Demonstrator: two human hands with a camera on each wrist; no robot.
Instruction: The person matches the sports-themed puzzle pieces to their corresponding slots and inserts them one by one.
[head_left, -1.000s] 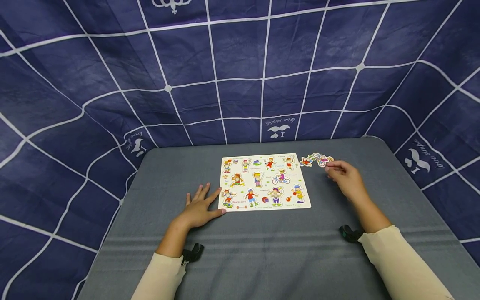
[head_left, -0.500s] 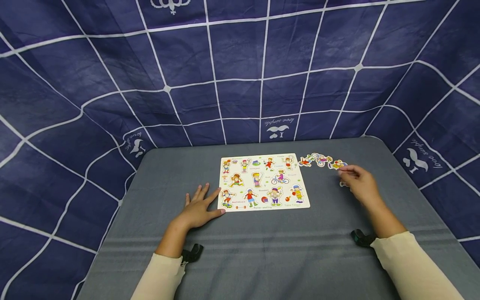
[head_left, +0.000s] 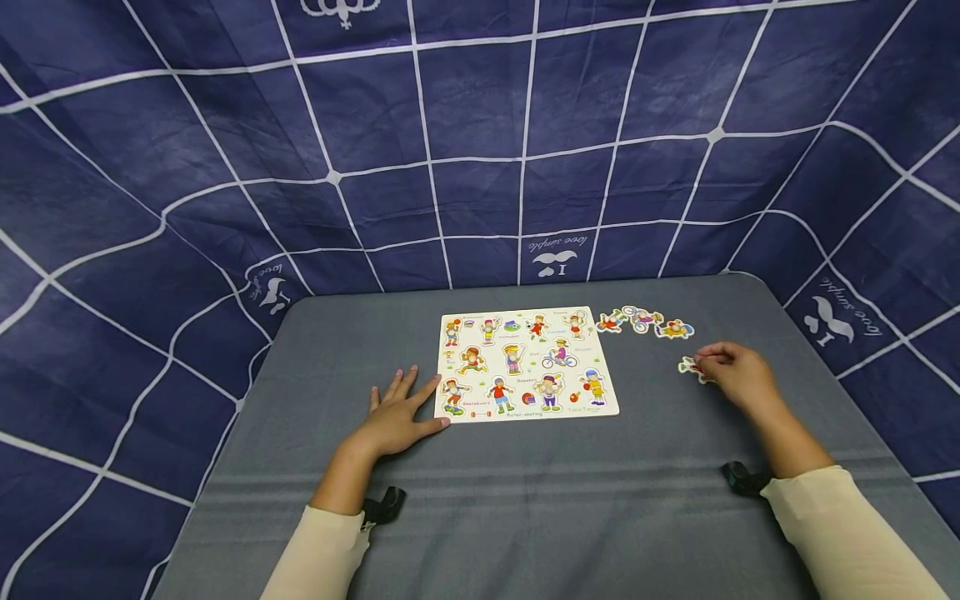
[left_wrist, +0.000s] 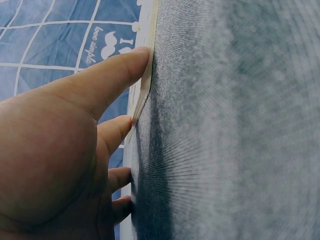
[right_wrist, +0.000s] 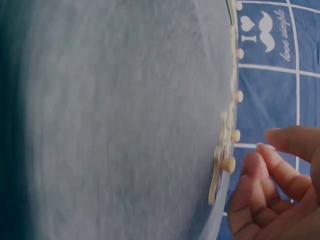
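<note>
A cream wooden peg puzzle board (head_left: pixel 532 410) with printed sports figures lies on the grey cloth. My left hand (head_left: pixel 396 423) rests flat to its left, fingers spread. In the left wrist view, the thumb (left_wrist: pixel 135 62) and index fingertip (left_wrist: pixel 127 122) touch the board's edge. My right hand (head_left: pixel 738 379) is over a small figure-shaped puzzle piece (head_left: pixel 686 365), covering part of it. In the right wrist view its fingers (right_wrist: pixel 255 172) are loosely bent beside the piece's wooden knob (right_wrist: pixel 228 165), with a gap between.
Right of the board's far corner lie a red-figure piece (head_left: pixel 611 322), a bicycle piece (head_left: pixel 642 318) and a yellow-figure piece (head_left: pixel 675 330) in a row. A navy curtain (head_left: pixel 480 200) with white grid lines surrounds the table's far side.
My right hand has moved right and toward the front edge, from beside the bicycle piece past the yellow-figure piece to the nearer one, uncovering the yellow piece. My left hand stays put.
</note>
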